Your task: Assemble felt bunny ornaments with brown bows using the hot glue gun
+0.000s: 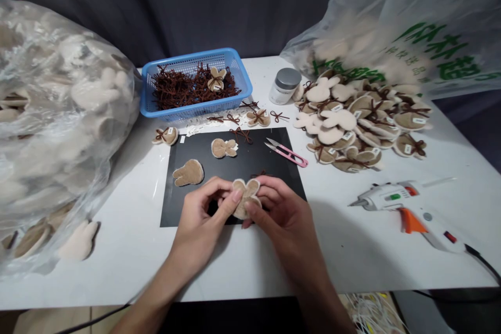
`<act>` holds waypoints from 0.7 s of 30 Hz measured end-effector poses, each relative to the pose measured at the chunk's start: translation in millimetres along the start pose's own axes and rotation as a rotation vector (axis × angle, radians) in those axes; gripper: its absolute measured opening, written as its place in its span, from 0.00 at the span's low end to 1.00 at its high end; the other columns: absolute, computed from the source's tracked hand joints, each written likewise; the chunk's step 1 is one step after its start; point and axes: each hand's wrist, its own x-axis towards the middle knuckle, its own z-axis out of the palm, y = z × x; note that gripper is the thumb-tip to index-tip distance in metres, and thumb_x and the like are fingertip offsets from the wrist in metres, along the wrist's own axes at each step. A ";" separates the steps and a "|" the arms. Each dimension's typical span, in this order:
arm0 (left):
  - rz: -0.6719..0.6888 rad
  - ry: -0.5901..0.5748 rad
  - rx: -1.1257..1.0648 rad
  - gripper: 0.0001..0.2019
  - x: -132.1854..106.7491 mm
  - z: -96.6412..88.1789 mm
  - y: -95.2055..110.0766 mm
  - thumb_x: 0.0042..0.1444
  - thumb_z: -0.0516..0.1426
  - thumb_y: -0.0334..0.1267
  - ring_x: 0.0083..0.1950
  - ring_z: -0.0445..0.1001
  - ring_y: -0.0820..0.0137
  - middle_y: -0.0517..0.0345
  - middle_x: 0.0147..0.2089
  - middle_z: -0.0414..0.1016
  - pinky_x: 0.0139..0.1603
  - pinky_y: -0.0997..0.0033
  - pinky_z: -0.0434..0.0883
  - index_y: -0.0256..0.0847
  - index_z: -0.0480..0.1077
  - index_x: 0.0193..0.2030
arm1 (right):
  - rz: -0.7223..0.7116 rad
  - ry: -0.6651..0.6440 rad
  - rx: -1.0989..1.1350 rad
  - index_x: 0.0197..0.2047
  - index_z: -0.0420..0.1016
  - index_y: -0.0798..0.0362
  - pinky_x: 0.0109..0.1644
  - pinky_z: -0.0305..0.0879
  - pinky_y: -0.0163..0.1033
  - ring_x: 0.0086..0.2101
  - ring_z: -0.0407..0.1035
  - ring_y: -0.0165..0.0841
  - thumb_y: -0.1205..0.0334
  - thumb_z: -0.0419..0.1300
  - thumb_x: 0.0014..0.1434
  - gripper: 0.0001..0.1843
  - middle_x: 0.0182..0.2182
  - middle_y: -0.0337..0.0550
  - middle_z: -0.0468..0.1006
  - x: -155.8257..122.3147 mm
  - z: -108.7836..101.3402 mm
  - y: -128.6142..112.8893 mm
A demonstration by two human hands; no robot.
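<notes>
1. Left hand and right hand, closest to view, hold one tan rabbit-shaped patch between them. Each grip pinches its edge, just above the near edge of the black mat.
2. Far left, a clear bag of patches slumps on the table.
3. Behind the mat sits a blue basket of brown bows.
4. Pink snips lie at the mat's right edge, then a heap of patches and a glue gun.
</notes>
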 end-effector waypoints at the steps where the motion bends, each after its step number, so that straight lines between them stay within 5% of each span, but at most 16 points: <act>1: -0.007 0.002 -0.008 0.14 -0.4 0.6 0.4 0.65 0.65 0.51 0.37 0.73 0.67 0.55 0.36 0.79 0.40 0.68 0.68 0.41 0.79 0.38 | -0.020 0.023 0.016 0.48 0.78 0.48 0.34 0.79 0.36 0.33 0.80 0.34 0.56 0.76 0.58 0.17 0.35 0.39 0.86 0.0 0.5 0.8; 7: -0.072 -0.100 0.041 0.15 -6.7 4.2 1.7 0.65 0.65 0.50 0.33 0.67 0.71 0.59 0.32 0.74 0.34 0.71 0.63 0.39 0.78 0.38 | -0.059 0.152 -0.049 0.44 0.77 0.49 0.34 0.77 0.36 0.26 0.78 0.31 0.56 0.77 0.57 0.17 0.25 0.34 0.84 2.3 -5.3 2.6; 21: -0.040 -0.003 0.240 0.09 -7.2 8.6 5.5 0.57 0.66 0.43 0.26 0.66 0.72 0.59 0.25 0.74 0.29 0.71 0.64 0.39 0.83 0.35 | -0.136 0.260 -0.166 0.40 0.82 0.49 0.31 0.82 0.37 0.24 0.82 0.36 0.58 0.79 0.52 0.14 0.23 0.35 0.84 -2.4 -1.9 -0.9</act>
